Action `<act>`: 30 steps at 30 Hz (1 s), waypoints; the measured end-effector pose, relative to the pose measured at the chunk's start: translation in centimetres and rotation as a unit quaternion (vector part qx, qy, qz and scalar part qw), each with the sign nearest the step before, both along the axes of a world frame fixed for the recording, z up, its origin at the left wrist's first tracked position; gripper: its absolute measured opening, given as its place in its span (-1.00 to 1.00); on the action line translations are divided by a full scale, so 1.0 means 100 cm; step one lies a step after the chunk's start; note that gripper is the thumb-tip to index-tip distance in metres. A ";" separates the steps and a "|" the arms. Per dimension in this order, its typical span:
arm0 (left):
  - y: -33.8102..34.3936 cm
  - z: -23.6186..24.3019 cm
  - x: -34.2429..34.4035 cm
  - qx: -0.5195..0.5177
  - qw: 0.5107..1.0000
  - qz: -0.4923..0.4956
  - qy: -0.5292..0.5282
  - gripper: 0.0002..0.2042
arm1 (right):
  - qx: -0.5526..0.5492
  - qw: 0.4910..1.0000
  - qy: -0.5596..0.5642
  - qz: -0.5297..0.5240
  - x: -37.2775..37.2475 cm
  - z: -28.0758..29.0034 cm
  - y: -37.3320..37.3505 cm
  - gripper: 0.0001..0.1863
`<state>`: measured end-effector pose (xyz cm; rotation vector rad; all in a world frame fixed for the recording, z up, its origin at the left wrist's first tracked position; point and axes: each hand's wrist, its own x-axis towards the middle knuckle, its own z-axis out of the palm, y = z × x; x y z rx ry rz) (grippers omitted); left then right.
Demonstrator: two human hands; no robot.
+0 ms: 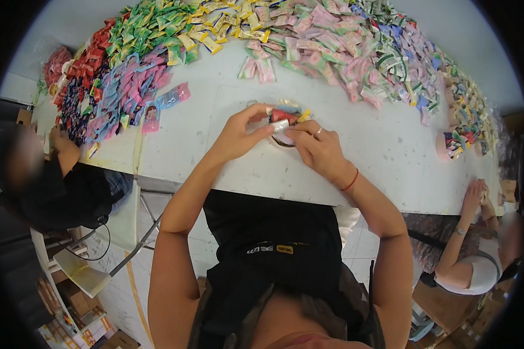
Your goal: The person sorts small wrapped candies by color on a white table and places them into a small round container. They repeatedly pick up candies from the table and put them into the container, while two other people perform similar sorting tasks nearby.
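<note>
At the middle of the white, flat-topped counter (198, 157), a small, round, pale-rimmed tub (283, 145) sits between the two bare hands, holding small wrapped packets. On top lies a silvery-white, crinkled packet (280, 125), with a glossy red packet (283, 116) just behind it and a bright yellow packet (304, 116) toward the right. The left hand (241, 131) curves round the tub's left side, half open, its thumb at the silvery packet's left end. The right hand (320, 145), fingers bent and tips drawn close together, meets that packet's right end; whether either hand grips it firmly cannot be told.

Along the far side spread heaped green packets (151, 29), yellow-and-white packets (221, 26) and pale pink packets (332, 43). Near the right end stands a pink, round, filled tub (442, 148), close to a co-worker's hands (474, 198).
</note>
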<state>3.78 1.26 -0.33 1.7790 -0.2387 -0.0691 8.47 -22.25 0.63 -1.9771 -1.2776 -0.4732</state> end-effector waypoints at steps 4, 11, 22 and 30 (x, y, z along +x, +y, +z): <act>-0.018 0.016 -0.011 0.027 0.998 -0.006 -0.054 -0.38 | -0.012 0.999 0.051 0.012 -0.001 -0.001 -0.010 -0.79; -0.047 0.014 -0.013 0.078 0.995 0.042 -0.050 -0.51 | -0.032 0.992 0.071 -0.099 -0.028 0.011 -0.075 -0.73; -0.063 0.020 0.008 0.093 0.994 0.021 -0.054 -0.77 | 0.076 0.792 -0.155 -0.586 -0.010 0.014 -0.268 -0.64; -0.075 0.012 -0.055 -0.003 0.995 0.086 -0.047 -0.83 | 0.037 0.873 -0.075 -0.480 0.235 -0.016 -0.271 -0.58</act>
